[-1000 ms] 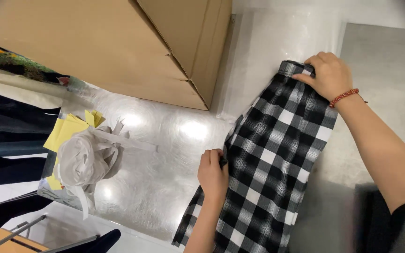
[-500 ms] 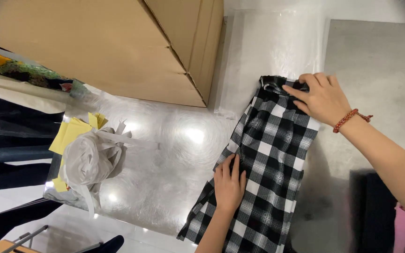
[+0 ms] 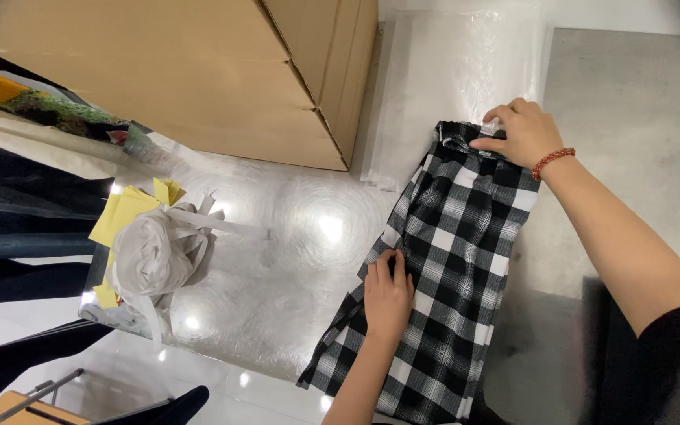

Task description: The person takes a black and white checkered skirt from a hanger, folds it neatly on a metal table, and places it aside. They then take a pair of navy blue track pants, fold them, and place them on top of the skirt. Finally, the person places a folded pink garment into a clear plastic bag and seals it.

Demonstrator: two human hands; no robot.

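Bright overhead glare, dark vignetted corners

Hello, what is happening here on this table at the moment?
A person is handling a black-and-white checked garment that lies folded on a shiny metal table. The left hand presses flat on its lower part, and the right hand grips its top edge, beside a clear plastic bag. A large cardboard box stands to the left, with a heap of white and yellow scraps near the table's edge.
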